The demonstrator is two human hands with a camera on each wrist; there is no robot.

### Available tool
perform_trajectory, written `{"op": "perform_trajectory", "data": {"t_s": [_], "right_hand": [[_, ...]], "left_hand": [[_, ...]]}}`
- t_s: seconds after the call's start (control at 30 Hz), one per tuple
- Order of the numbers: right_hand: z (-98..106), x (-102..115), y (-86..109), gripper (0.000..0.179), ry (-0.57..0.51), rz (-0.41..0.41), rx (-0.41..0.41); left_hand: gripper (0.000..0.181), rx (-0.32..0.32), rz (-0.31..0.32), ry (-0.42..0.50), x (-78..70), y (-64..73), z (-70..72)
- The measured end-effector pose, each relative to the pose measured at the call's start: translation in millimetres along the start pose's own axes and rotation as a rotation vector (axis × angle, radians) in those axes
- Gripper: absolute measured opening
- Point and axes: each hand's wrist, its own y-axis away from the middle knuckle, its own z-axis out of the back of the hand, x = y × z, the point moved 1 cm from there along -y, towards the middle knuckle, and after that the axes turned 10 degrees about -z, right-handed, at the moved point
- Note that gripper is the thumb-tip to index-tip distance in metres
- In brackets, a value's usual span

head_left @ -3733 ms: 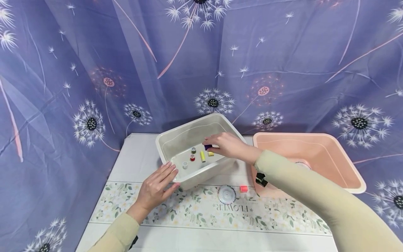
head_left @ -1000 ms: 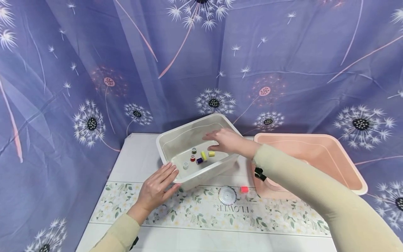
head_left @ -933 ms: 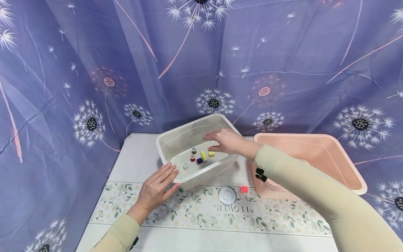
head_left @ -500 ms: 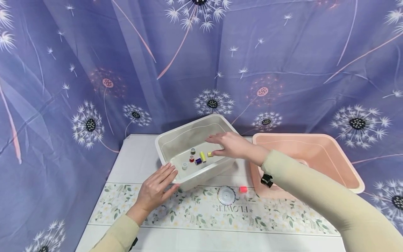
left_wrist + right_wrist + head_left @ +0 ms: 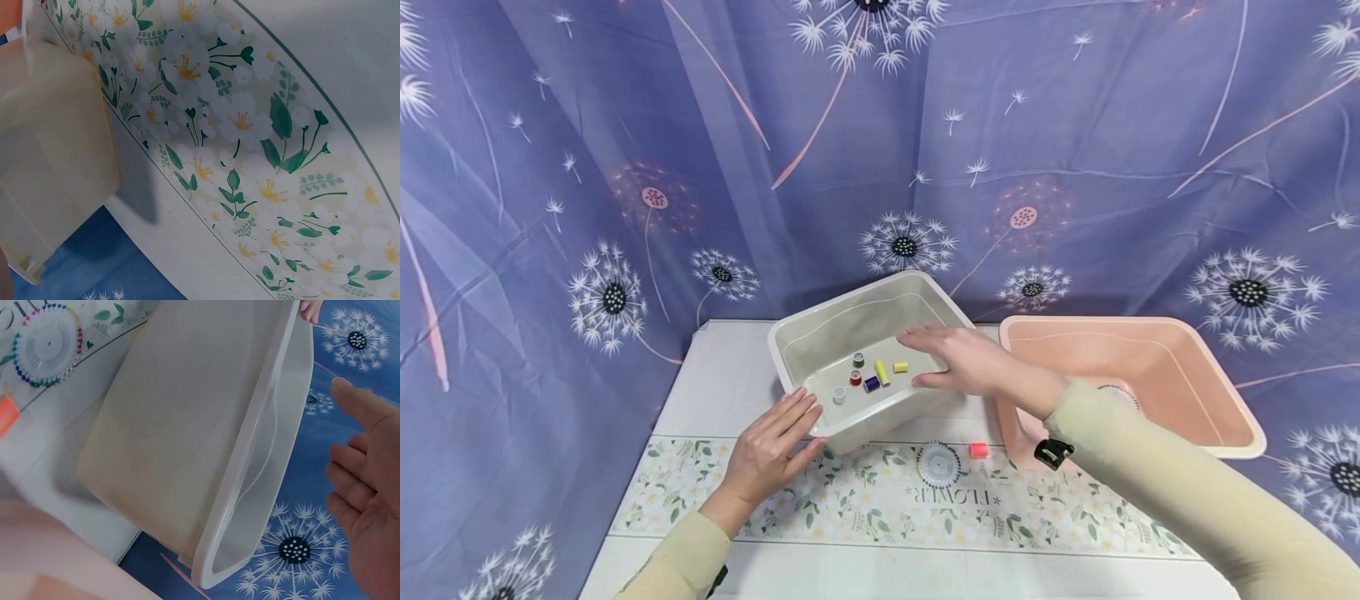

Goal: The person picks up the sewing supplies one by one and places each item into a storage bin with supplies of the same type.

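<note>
A grey-white plastic basin (image 5: 887,421) stands at an angle on the table. My left hand (image 5: 767,450) rests on its near left corner, fingers laid over the rim. Inside lie small thread spools: dark green (image 5: 858,359), red (image 5: 855,377), white (image 5: 838,395), purple (image 5: 871,384), a longer yellow one (image 5: 882,372) and a shorter yellow one (image 5: 900,367). Above the basin's right end hovers my right hand (image 5: 962,360), holding nothing. In the right wrist view that hand (image 5: 369,500) has spread thumb and fingers; the basin wall (image 5: 175,412) hides the spools.
A peach basin (image 5: 1150,337) sits to the right, with a round pin wheel (image 5: 1120,393) inside. In front of the grey-white basin are another pin wheel (image 5: 938,465) and a neon pink spool (image 5: 978,451). A purple-blue dandelion curtain (image 5: 820,208) hangs behind.
My right hand, earlier holding the purple spool over the basin, has let go; that spool now lies among the others. The hand has since drawn back rightward. My left hand keeps its place.
</note>
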Motion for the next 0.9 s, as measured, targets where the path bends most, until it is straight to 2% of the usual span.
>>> {"op": "perform_trajectory", "data": {"t_s": [0.9], "right_hand": [[-14.9,3.4,54.8,0.070,-0.071,-0.030,-0.072]], "left_hand": [[0.054,-0.012,-0.008,0.002,-1.1,-1.3,0.6]]}}
